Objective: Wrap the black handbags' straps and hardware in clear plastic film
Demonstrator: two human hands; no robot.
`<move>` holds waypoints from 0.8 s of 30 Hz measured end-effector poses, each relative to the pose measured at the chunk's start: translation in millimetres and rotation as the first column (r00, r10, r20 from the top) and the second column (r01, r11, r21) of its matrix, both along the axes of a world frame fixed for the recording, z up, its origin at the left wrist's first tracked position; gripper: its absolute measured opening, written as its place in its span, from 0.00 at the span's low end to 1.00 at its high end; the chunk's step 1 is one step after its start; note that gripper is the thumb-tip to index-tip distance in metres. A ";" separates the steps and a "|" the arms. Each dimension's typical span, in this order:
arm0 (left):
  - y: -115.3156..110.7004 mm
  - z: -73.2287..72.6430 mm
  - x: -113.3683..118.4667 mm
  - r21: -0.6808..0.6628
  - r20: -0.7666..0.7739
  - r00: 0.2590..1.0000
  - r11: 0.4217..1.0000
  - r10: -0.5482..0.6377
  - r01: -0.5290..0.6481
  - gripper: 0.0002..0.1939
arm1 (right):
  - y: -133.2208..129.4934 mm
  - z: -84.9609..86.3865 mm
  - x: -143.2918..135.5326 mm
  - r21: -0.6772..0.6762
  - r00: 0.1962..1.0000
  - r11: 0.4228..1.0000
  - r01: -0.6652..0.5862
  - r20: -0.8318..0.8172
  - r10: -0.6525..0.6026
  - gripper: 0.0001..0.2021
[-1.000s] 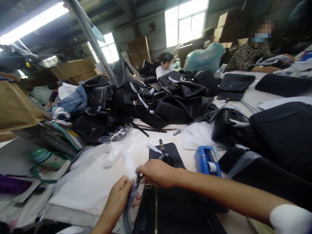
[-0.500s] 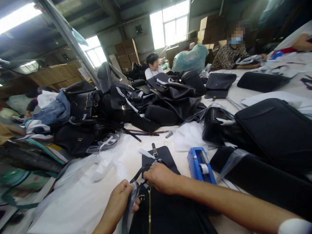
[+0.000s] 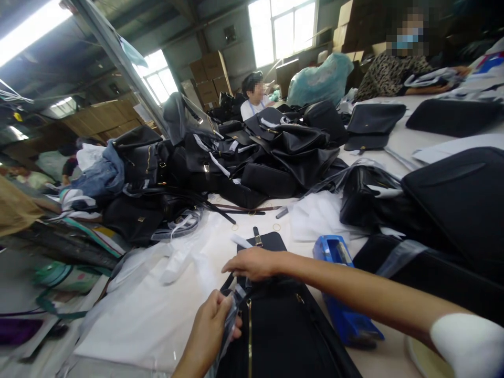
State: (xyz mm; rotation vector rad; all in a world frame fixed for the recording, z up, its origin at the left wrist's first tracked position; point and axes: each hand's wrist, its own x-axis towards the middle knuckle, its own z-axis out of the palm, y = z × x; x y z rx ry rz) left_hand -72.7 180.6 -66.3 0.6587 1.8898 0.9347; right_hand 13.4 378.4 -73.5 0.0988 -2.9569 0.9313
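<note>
A black bag (image 3: 279,320) with gold zippers lies upright before me at the bottom centre, its flap and a small buckled tab pointing away. My left hand (image 3: 216,320) is closed around a strap wrapped in clear plastic (image 3: 230,328) at the bag's left edge. Over the upper part of the bag is my right hand (image 3: 252,263), palm down, its fingers extended above the strap's upper end. Nothing can be seen gripped in it. A strip of white wrapping (image 3: 241,241) sticks out beyond the right hand, by the buckle.
To the right stands a blue tape dispenser (image 3: 334,252), partly under my right forearm. Black bags (image 3: 291,152) are heaped across the back, with more at right. White sheets (image 3: 137,315) cover the left side. Two people sit beyond the heap; others are at far left.
My right hand has come off the strap and moved slightly up, its fingers straightening. The left hand still holds the wrapped strap. The whole view has shifted a little.
</note>
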 end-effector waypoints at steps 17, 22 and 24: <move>-12.8 13.7 6.7 0.049 -0.345 0.936 0.997 0.066 -0.052 0.16 | 27.8 23.9 -32.1 0.289 0.922 0.885 -0.366 -0.016 0.387 0.09; -8.3 12.6 5.6 0.050 -0.317 0.947 0.998 0.047 -0.033 0.15 | 20.0 51.0 -13.0 0.442 0.950 0.842 -0.310 0.104 0.295 0.06; -6.3 11.7 7.4 0.065 -0.303 0.951 0.997 0.052 -0.034 0.15 | 9.3 54.7 -9.0 0.396 0.945 0.859 -0.326 0.139 0.295 0.06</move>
